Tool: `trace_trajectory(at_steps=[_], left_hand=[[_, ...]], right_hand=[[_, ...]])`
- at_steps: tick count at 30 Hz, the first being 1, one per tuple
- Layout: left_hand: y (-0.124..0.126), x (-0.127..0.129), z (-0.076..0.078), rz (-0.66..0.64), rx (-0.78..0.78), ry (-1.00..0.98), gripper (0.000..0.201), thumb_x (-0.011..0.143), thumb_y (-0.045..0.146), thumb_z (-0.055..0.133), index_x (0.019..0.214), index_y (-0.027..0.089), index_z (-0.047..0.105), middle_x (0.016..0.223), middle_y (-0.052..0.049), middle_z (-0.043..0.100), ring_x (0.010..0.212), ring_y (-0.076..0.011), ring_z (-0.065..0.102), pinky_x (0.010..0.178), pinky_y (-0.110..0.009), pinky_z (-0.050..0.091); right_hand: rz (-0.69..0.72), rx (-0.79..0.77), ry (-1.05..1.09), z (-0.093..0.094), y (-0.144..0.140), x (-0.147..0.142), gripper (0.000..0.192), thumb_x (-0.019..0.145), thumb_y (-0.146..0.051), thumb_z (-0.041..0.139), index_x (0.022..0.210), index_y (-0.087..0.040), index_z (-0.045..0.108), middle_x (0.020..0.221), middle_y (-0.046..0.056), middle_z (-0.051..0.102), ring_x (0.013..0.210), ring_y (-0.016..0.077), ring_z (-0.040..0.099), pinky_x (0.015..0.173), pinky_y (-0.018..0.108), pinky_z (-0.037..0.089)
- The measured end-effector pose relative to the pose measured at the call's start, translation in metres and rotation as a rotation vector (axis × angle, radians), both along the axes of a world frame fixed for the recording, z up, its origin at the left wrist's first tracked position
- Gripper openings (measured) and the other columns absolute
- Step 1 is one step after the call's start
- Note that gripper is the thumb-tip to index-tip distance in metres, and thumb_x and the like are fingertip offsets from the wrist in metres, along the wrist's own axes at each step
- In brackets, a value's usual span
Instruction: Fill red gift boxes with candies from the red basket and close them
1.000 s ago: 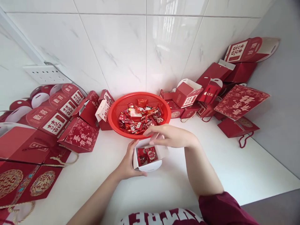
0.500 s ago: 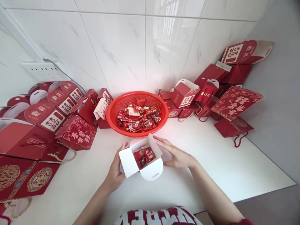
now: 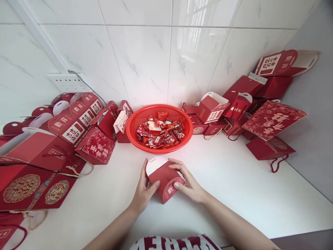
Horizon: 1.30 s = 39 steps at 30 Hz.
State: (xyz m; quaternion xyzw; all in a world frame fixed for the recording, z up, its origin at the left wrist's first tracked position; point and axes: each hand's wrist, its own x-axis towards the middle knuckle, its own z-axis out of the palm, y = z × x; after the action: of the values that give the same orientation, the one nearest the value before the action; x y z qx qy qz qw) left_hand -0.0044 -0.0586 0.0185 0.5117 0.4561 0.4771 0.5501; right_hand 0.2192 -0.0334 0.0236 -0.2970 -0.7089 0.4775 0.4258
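A small red gift box (image 3: pixel 162 177) stands between my two hands, in front of the basket. Its top panels are folded over, so the wrapped sweets inside are hidden. A white rounded flap (image 3: pixel 154 164) sticks up at its far left edge, while a red flap with white characters lies over the near right side. My left hand (image 3: pixel 143 191) grips the box's left side, thumb on top. My right hand (image 3: pixel 188 182) holds the right side, with the thumb pressed on the red flap and the fingers over the far edge.
A red plastic basket (image 3: pixel 132 133) of wrapped sweets (image 3: pixel 162 132) stands behind the box. Red gift boxes (image 3: pixel 96 146) are stacked along the left, and more red boxes (image 3: pixel 277 118) are piled on the right. A tiled wall (image 3: pixel 140 55) with a power socket (image 3: pixel 69 83) rises behind the white table (image 3: pixel 229 194).
The box's open top has been folded over, and its sweets no longer show. Both hands have come closer together around it. The view has shifted slightly to the left.
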Motion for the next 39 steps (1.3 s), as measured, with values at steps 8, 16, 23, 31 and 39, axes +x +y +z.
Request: trace_trajectory(at_steps=[8,16,23,31,39], left_hand=[[-0.001,-0.009,0.011,-0.140,0.429,0.349,0.036,0.101,0.027,0.043,0.132,0.028,0.062,0.147,-0.006,0.052,0.136,-0.0272,0.048,0.113,-0.045,0.042],[-0.027,-0.004,0.050,-0.310,0.726,1.285,0.084,0.092,0.062,0.051,0.158,0.016,0.026,0.161,-0.012,0.033,0.148,-0.0402,0.028,0.118,-0.060,0.029],[-0.032,-0.023,0.042,-0.083,0.674,1.473,0.065,0.099,0.045,0.047,0.158,0.027,0.027,0.164,-0.019,0.020,0.149,-0.0400,0.028,0.109,-0.056,0.043],[0.005,-0.083,0.063,0.030,0.361,1.395,0.054,0.100,0.045,0.043,0.150,0.026,0.044,0.148,-0.017,0.044,0.139,-0.0375,0.042,0.112,-0.056,0.040],[0.025,-0.149,0.226,0.232,0.236,1.402,0.066,0.098,0.065,0.025,0.154,0.031,0.035,0.148,-0.002,0.049,0.135,-0.0295,0.047,0.118,-0.055,0.032]], right_hand=[[0.047,-0.354,0.168,-0.007,-0.005,-0.014,0.059,0.096,-0.036,0.057,0.150,-0.033,0.034,0.154,0.005,0.041,0.141,0.0245,0.040,0.117,0.043,0.033],[-0.176,-0.313,0.194,-0.009,-0.028,-0.041,0.041,0.102,-0.037,0.046,0.142,-0.034,0.043,0.149,0.002,0.046,0.141,0.0208,0.040,0.120,0.039,0.029],[-0.155,-0.342,0.219,-0.014,-0.029,-0.041,0.047,0.104,-0.053,0.029,0.146,-0.034,0.037,0.155,0.006,0.037,0.136,0.0250,0.045,0.110,0.046,0.043],[-0.217,-0.302,0.220,-0.019,-0.014,-0.023,0.045,0.104,-0.054,0.029,0.143,-0.034,0.038,0.151,0.009,0.038,0.120,0.0262,0.056,0.096,0.047,0.051],[-0.206,-0.322,0.174,-0.020,-0.011,-0.017,0.042,0.104,-0.050,0.032,0.143,-0.033,0.039,0.152,0.008,0.038,0.115,0.0236,0.059,0.095,0.043,0.051]])
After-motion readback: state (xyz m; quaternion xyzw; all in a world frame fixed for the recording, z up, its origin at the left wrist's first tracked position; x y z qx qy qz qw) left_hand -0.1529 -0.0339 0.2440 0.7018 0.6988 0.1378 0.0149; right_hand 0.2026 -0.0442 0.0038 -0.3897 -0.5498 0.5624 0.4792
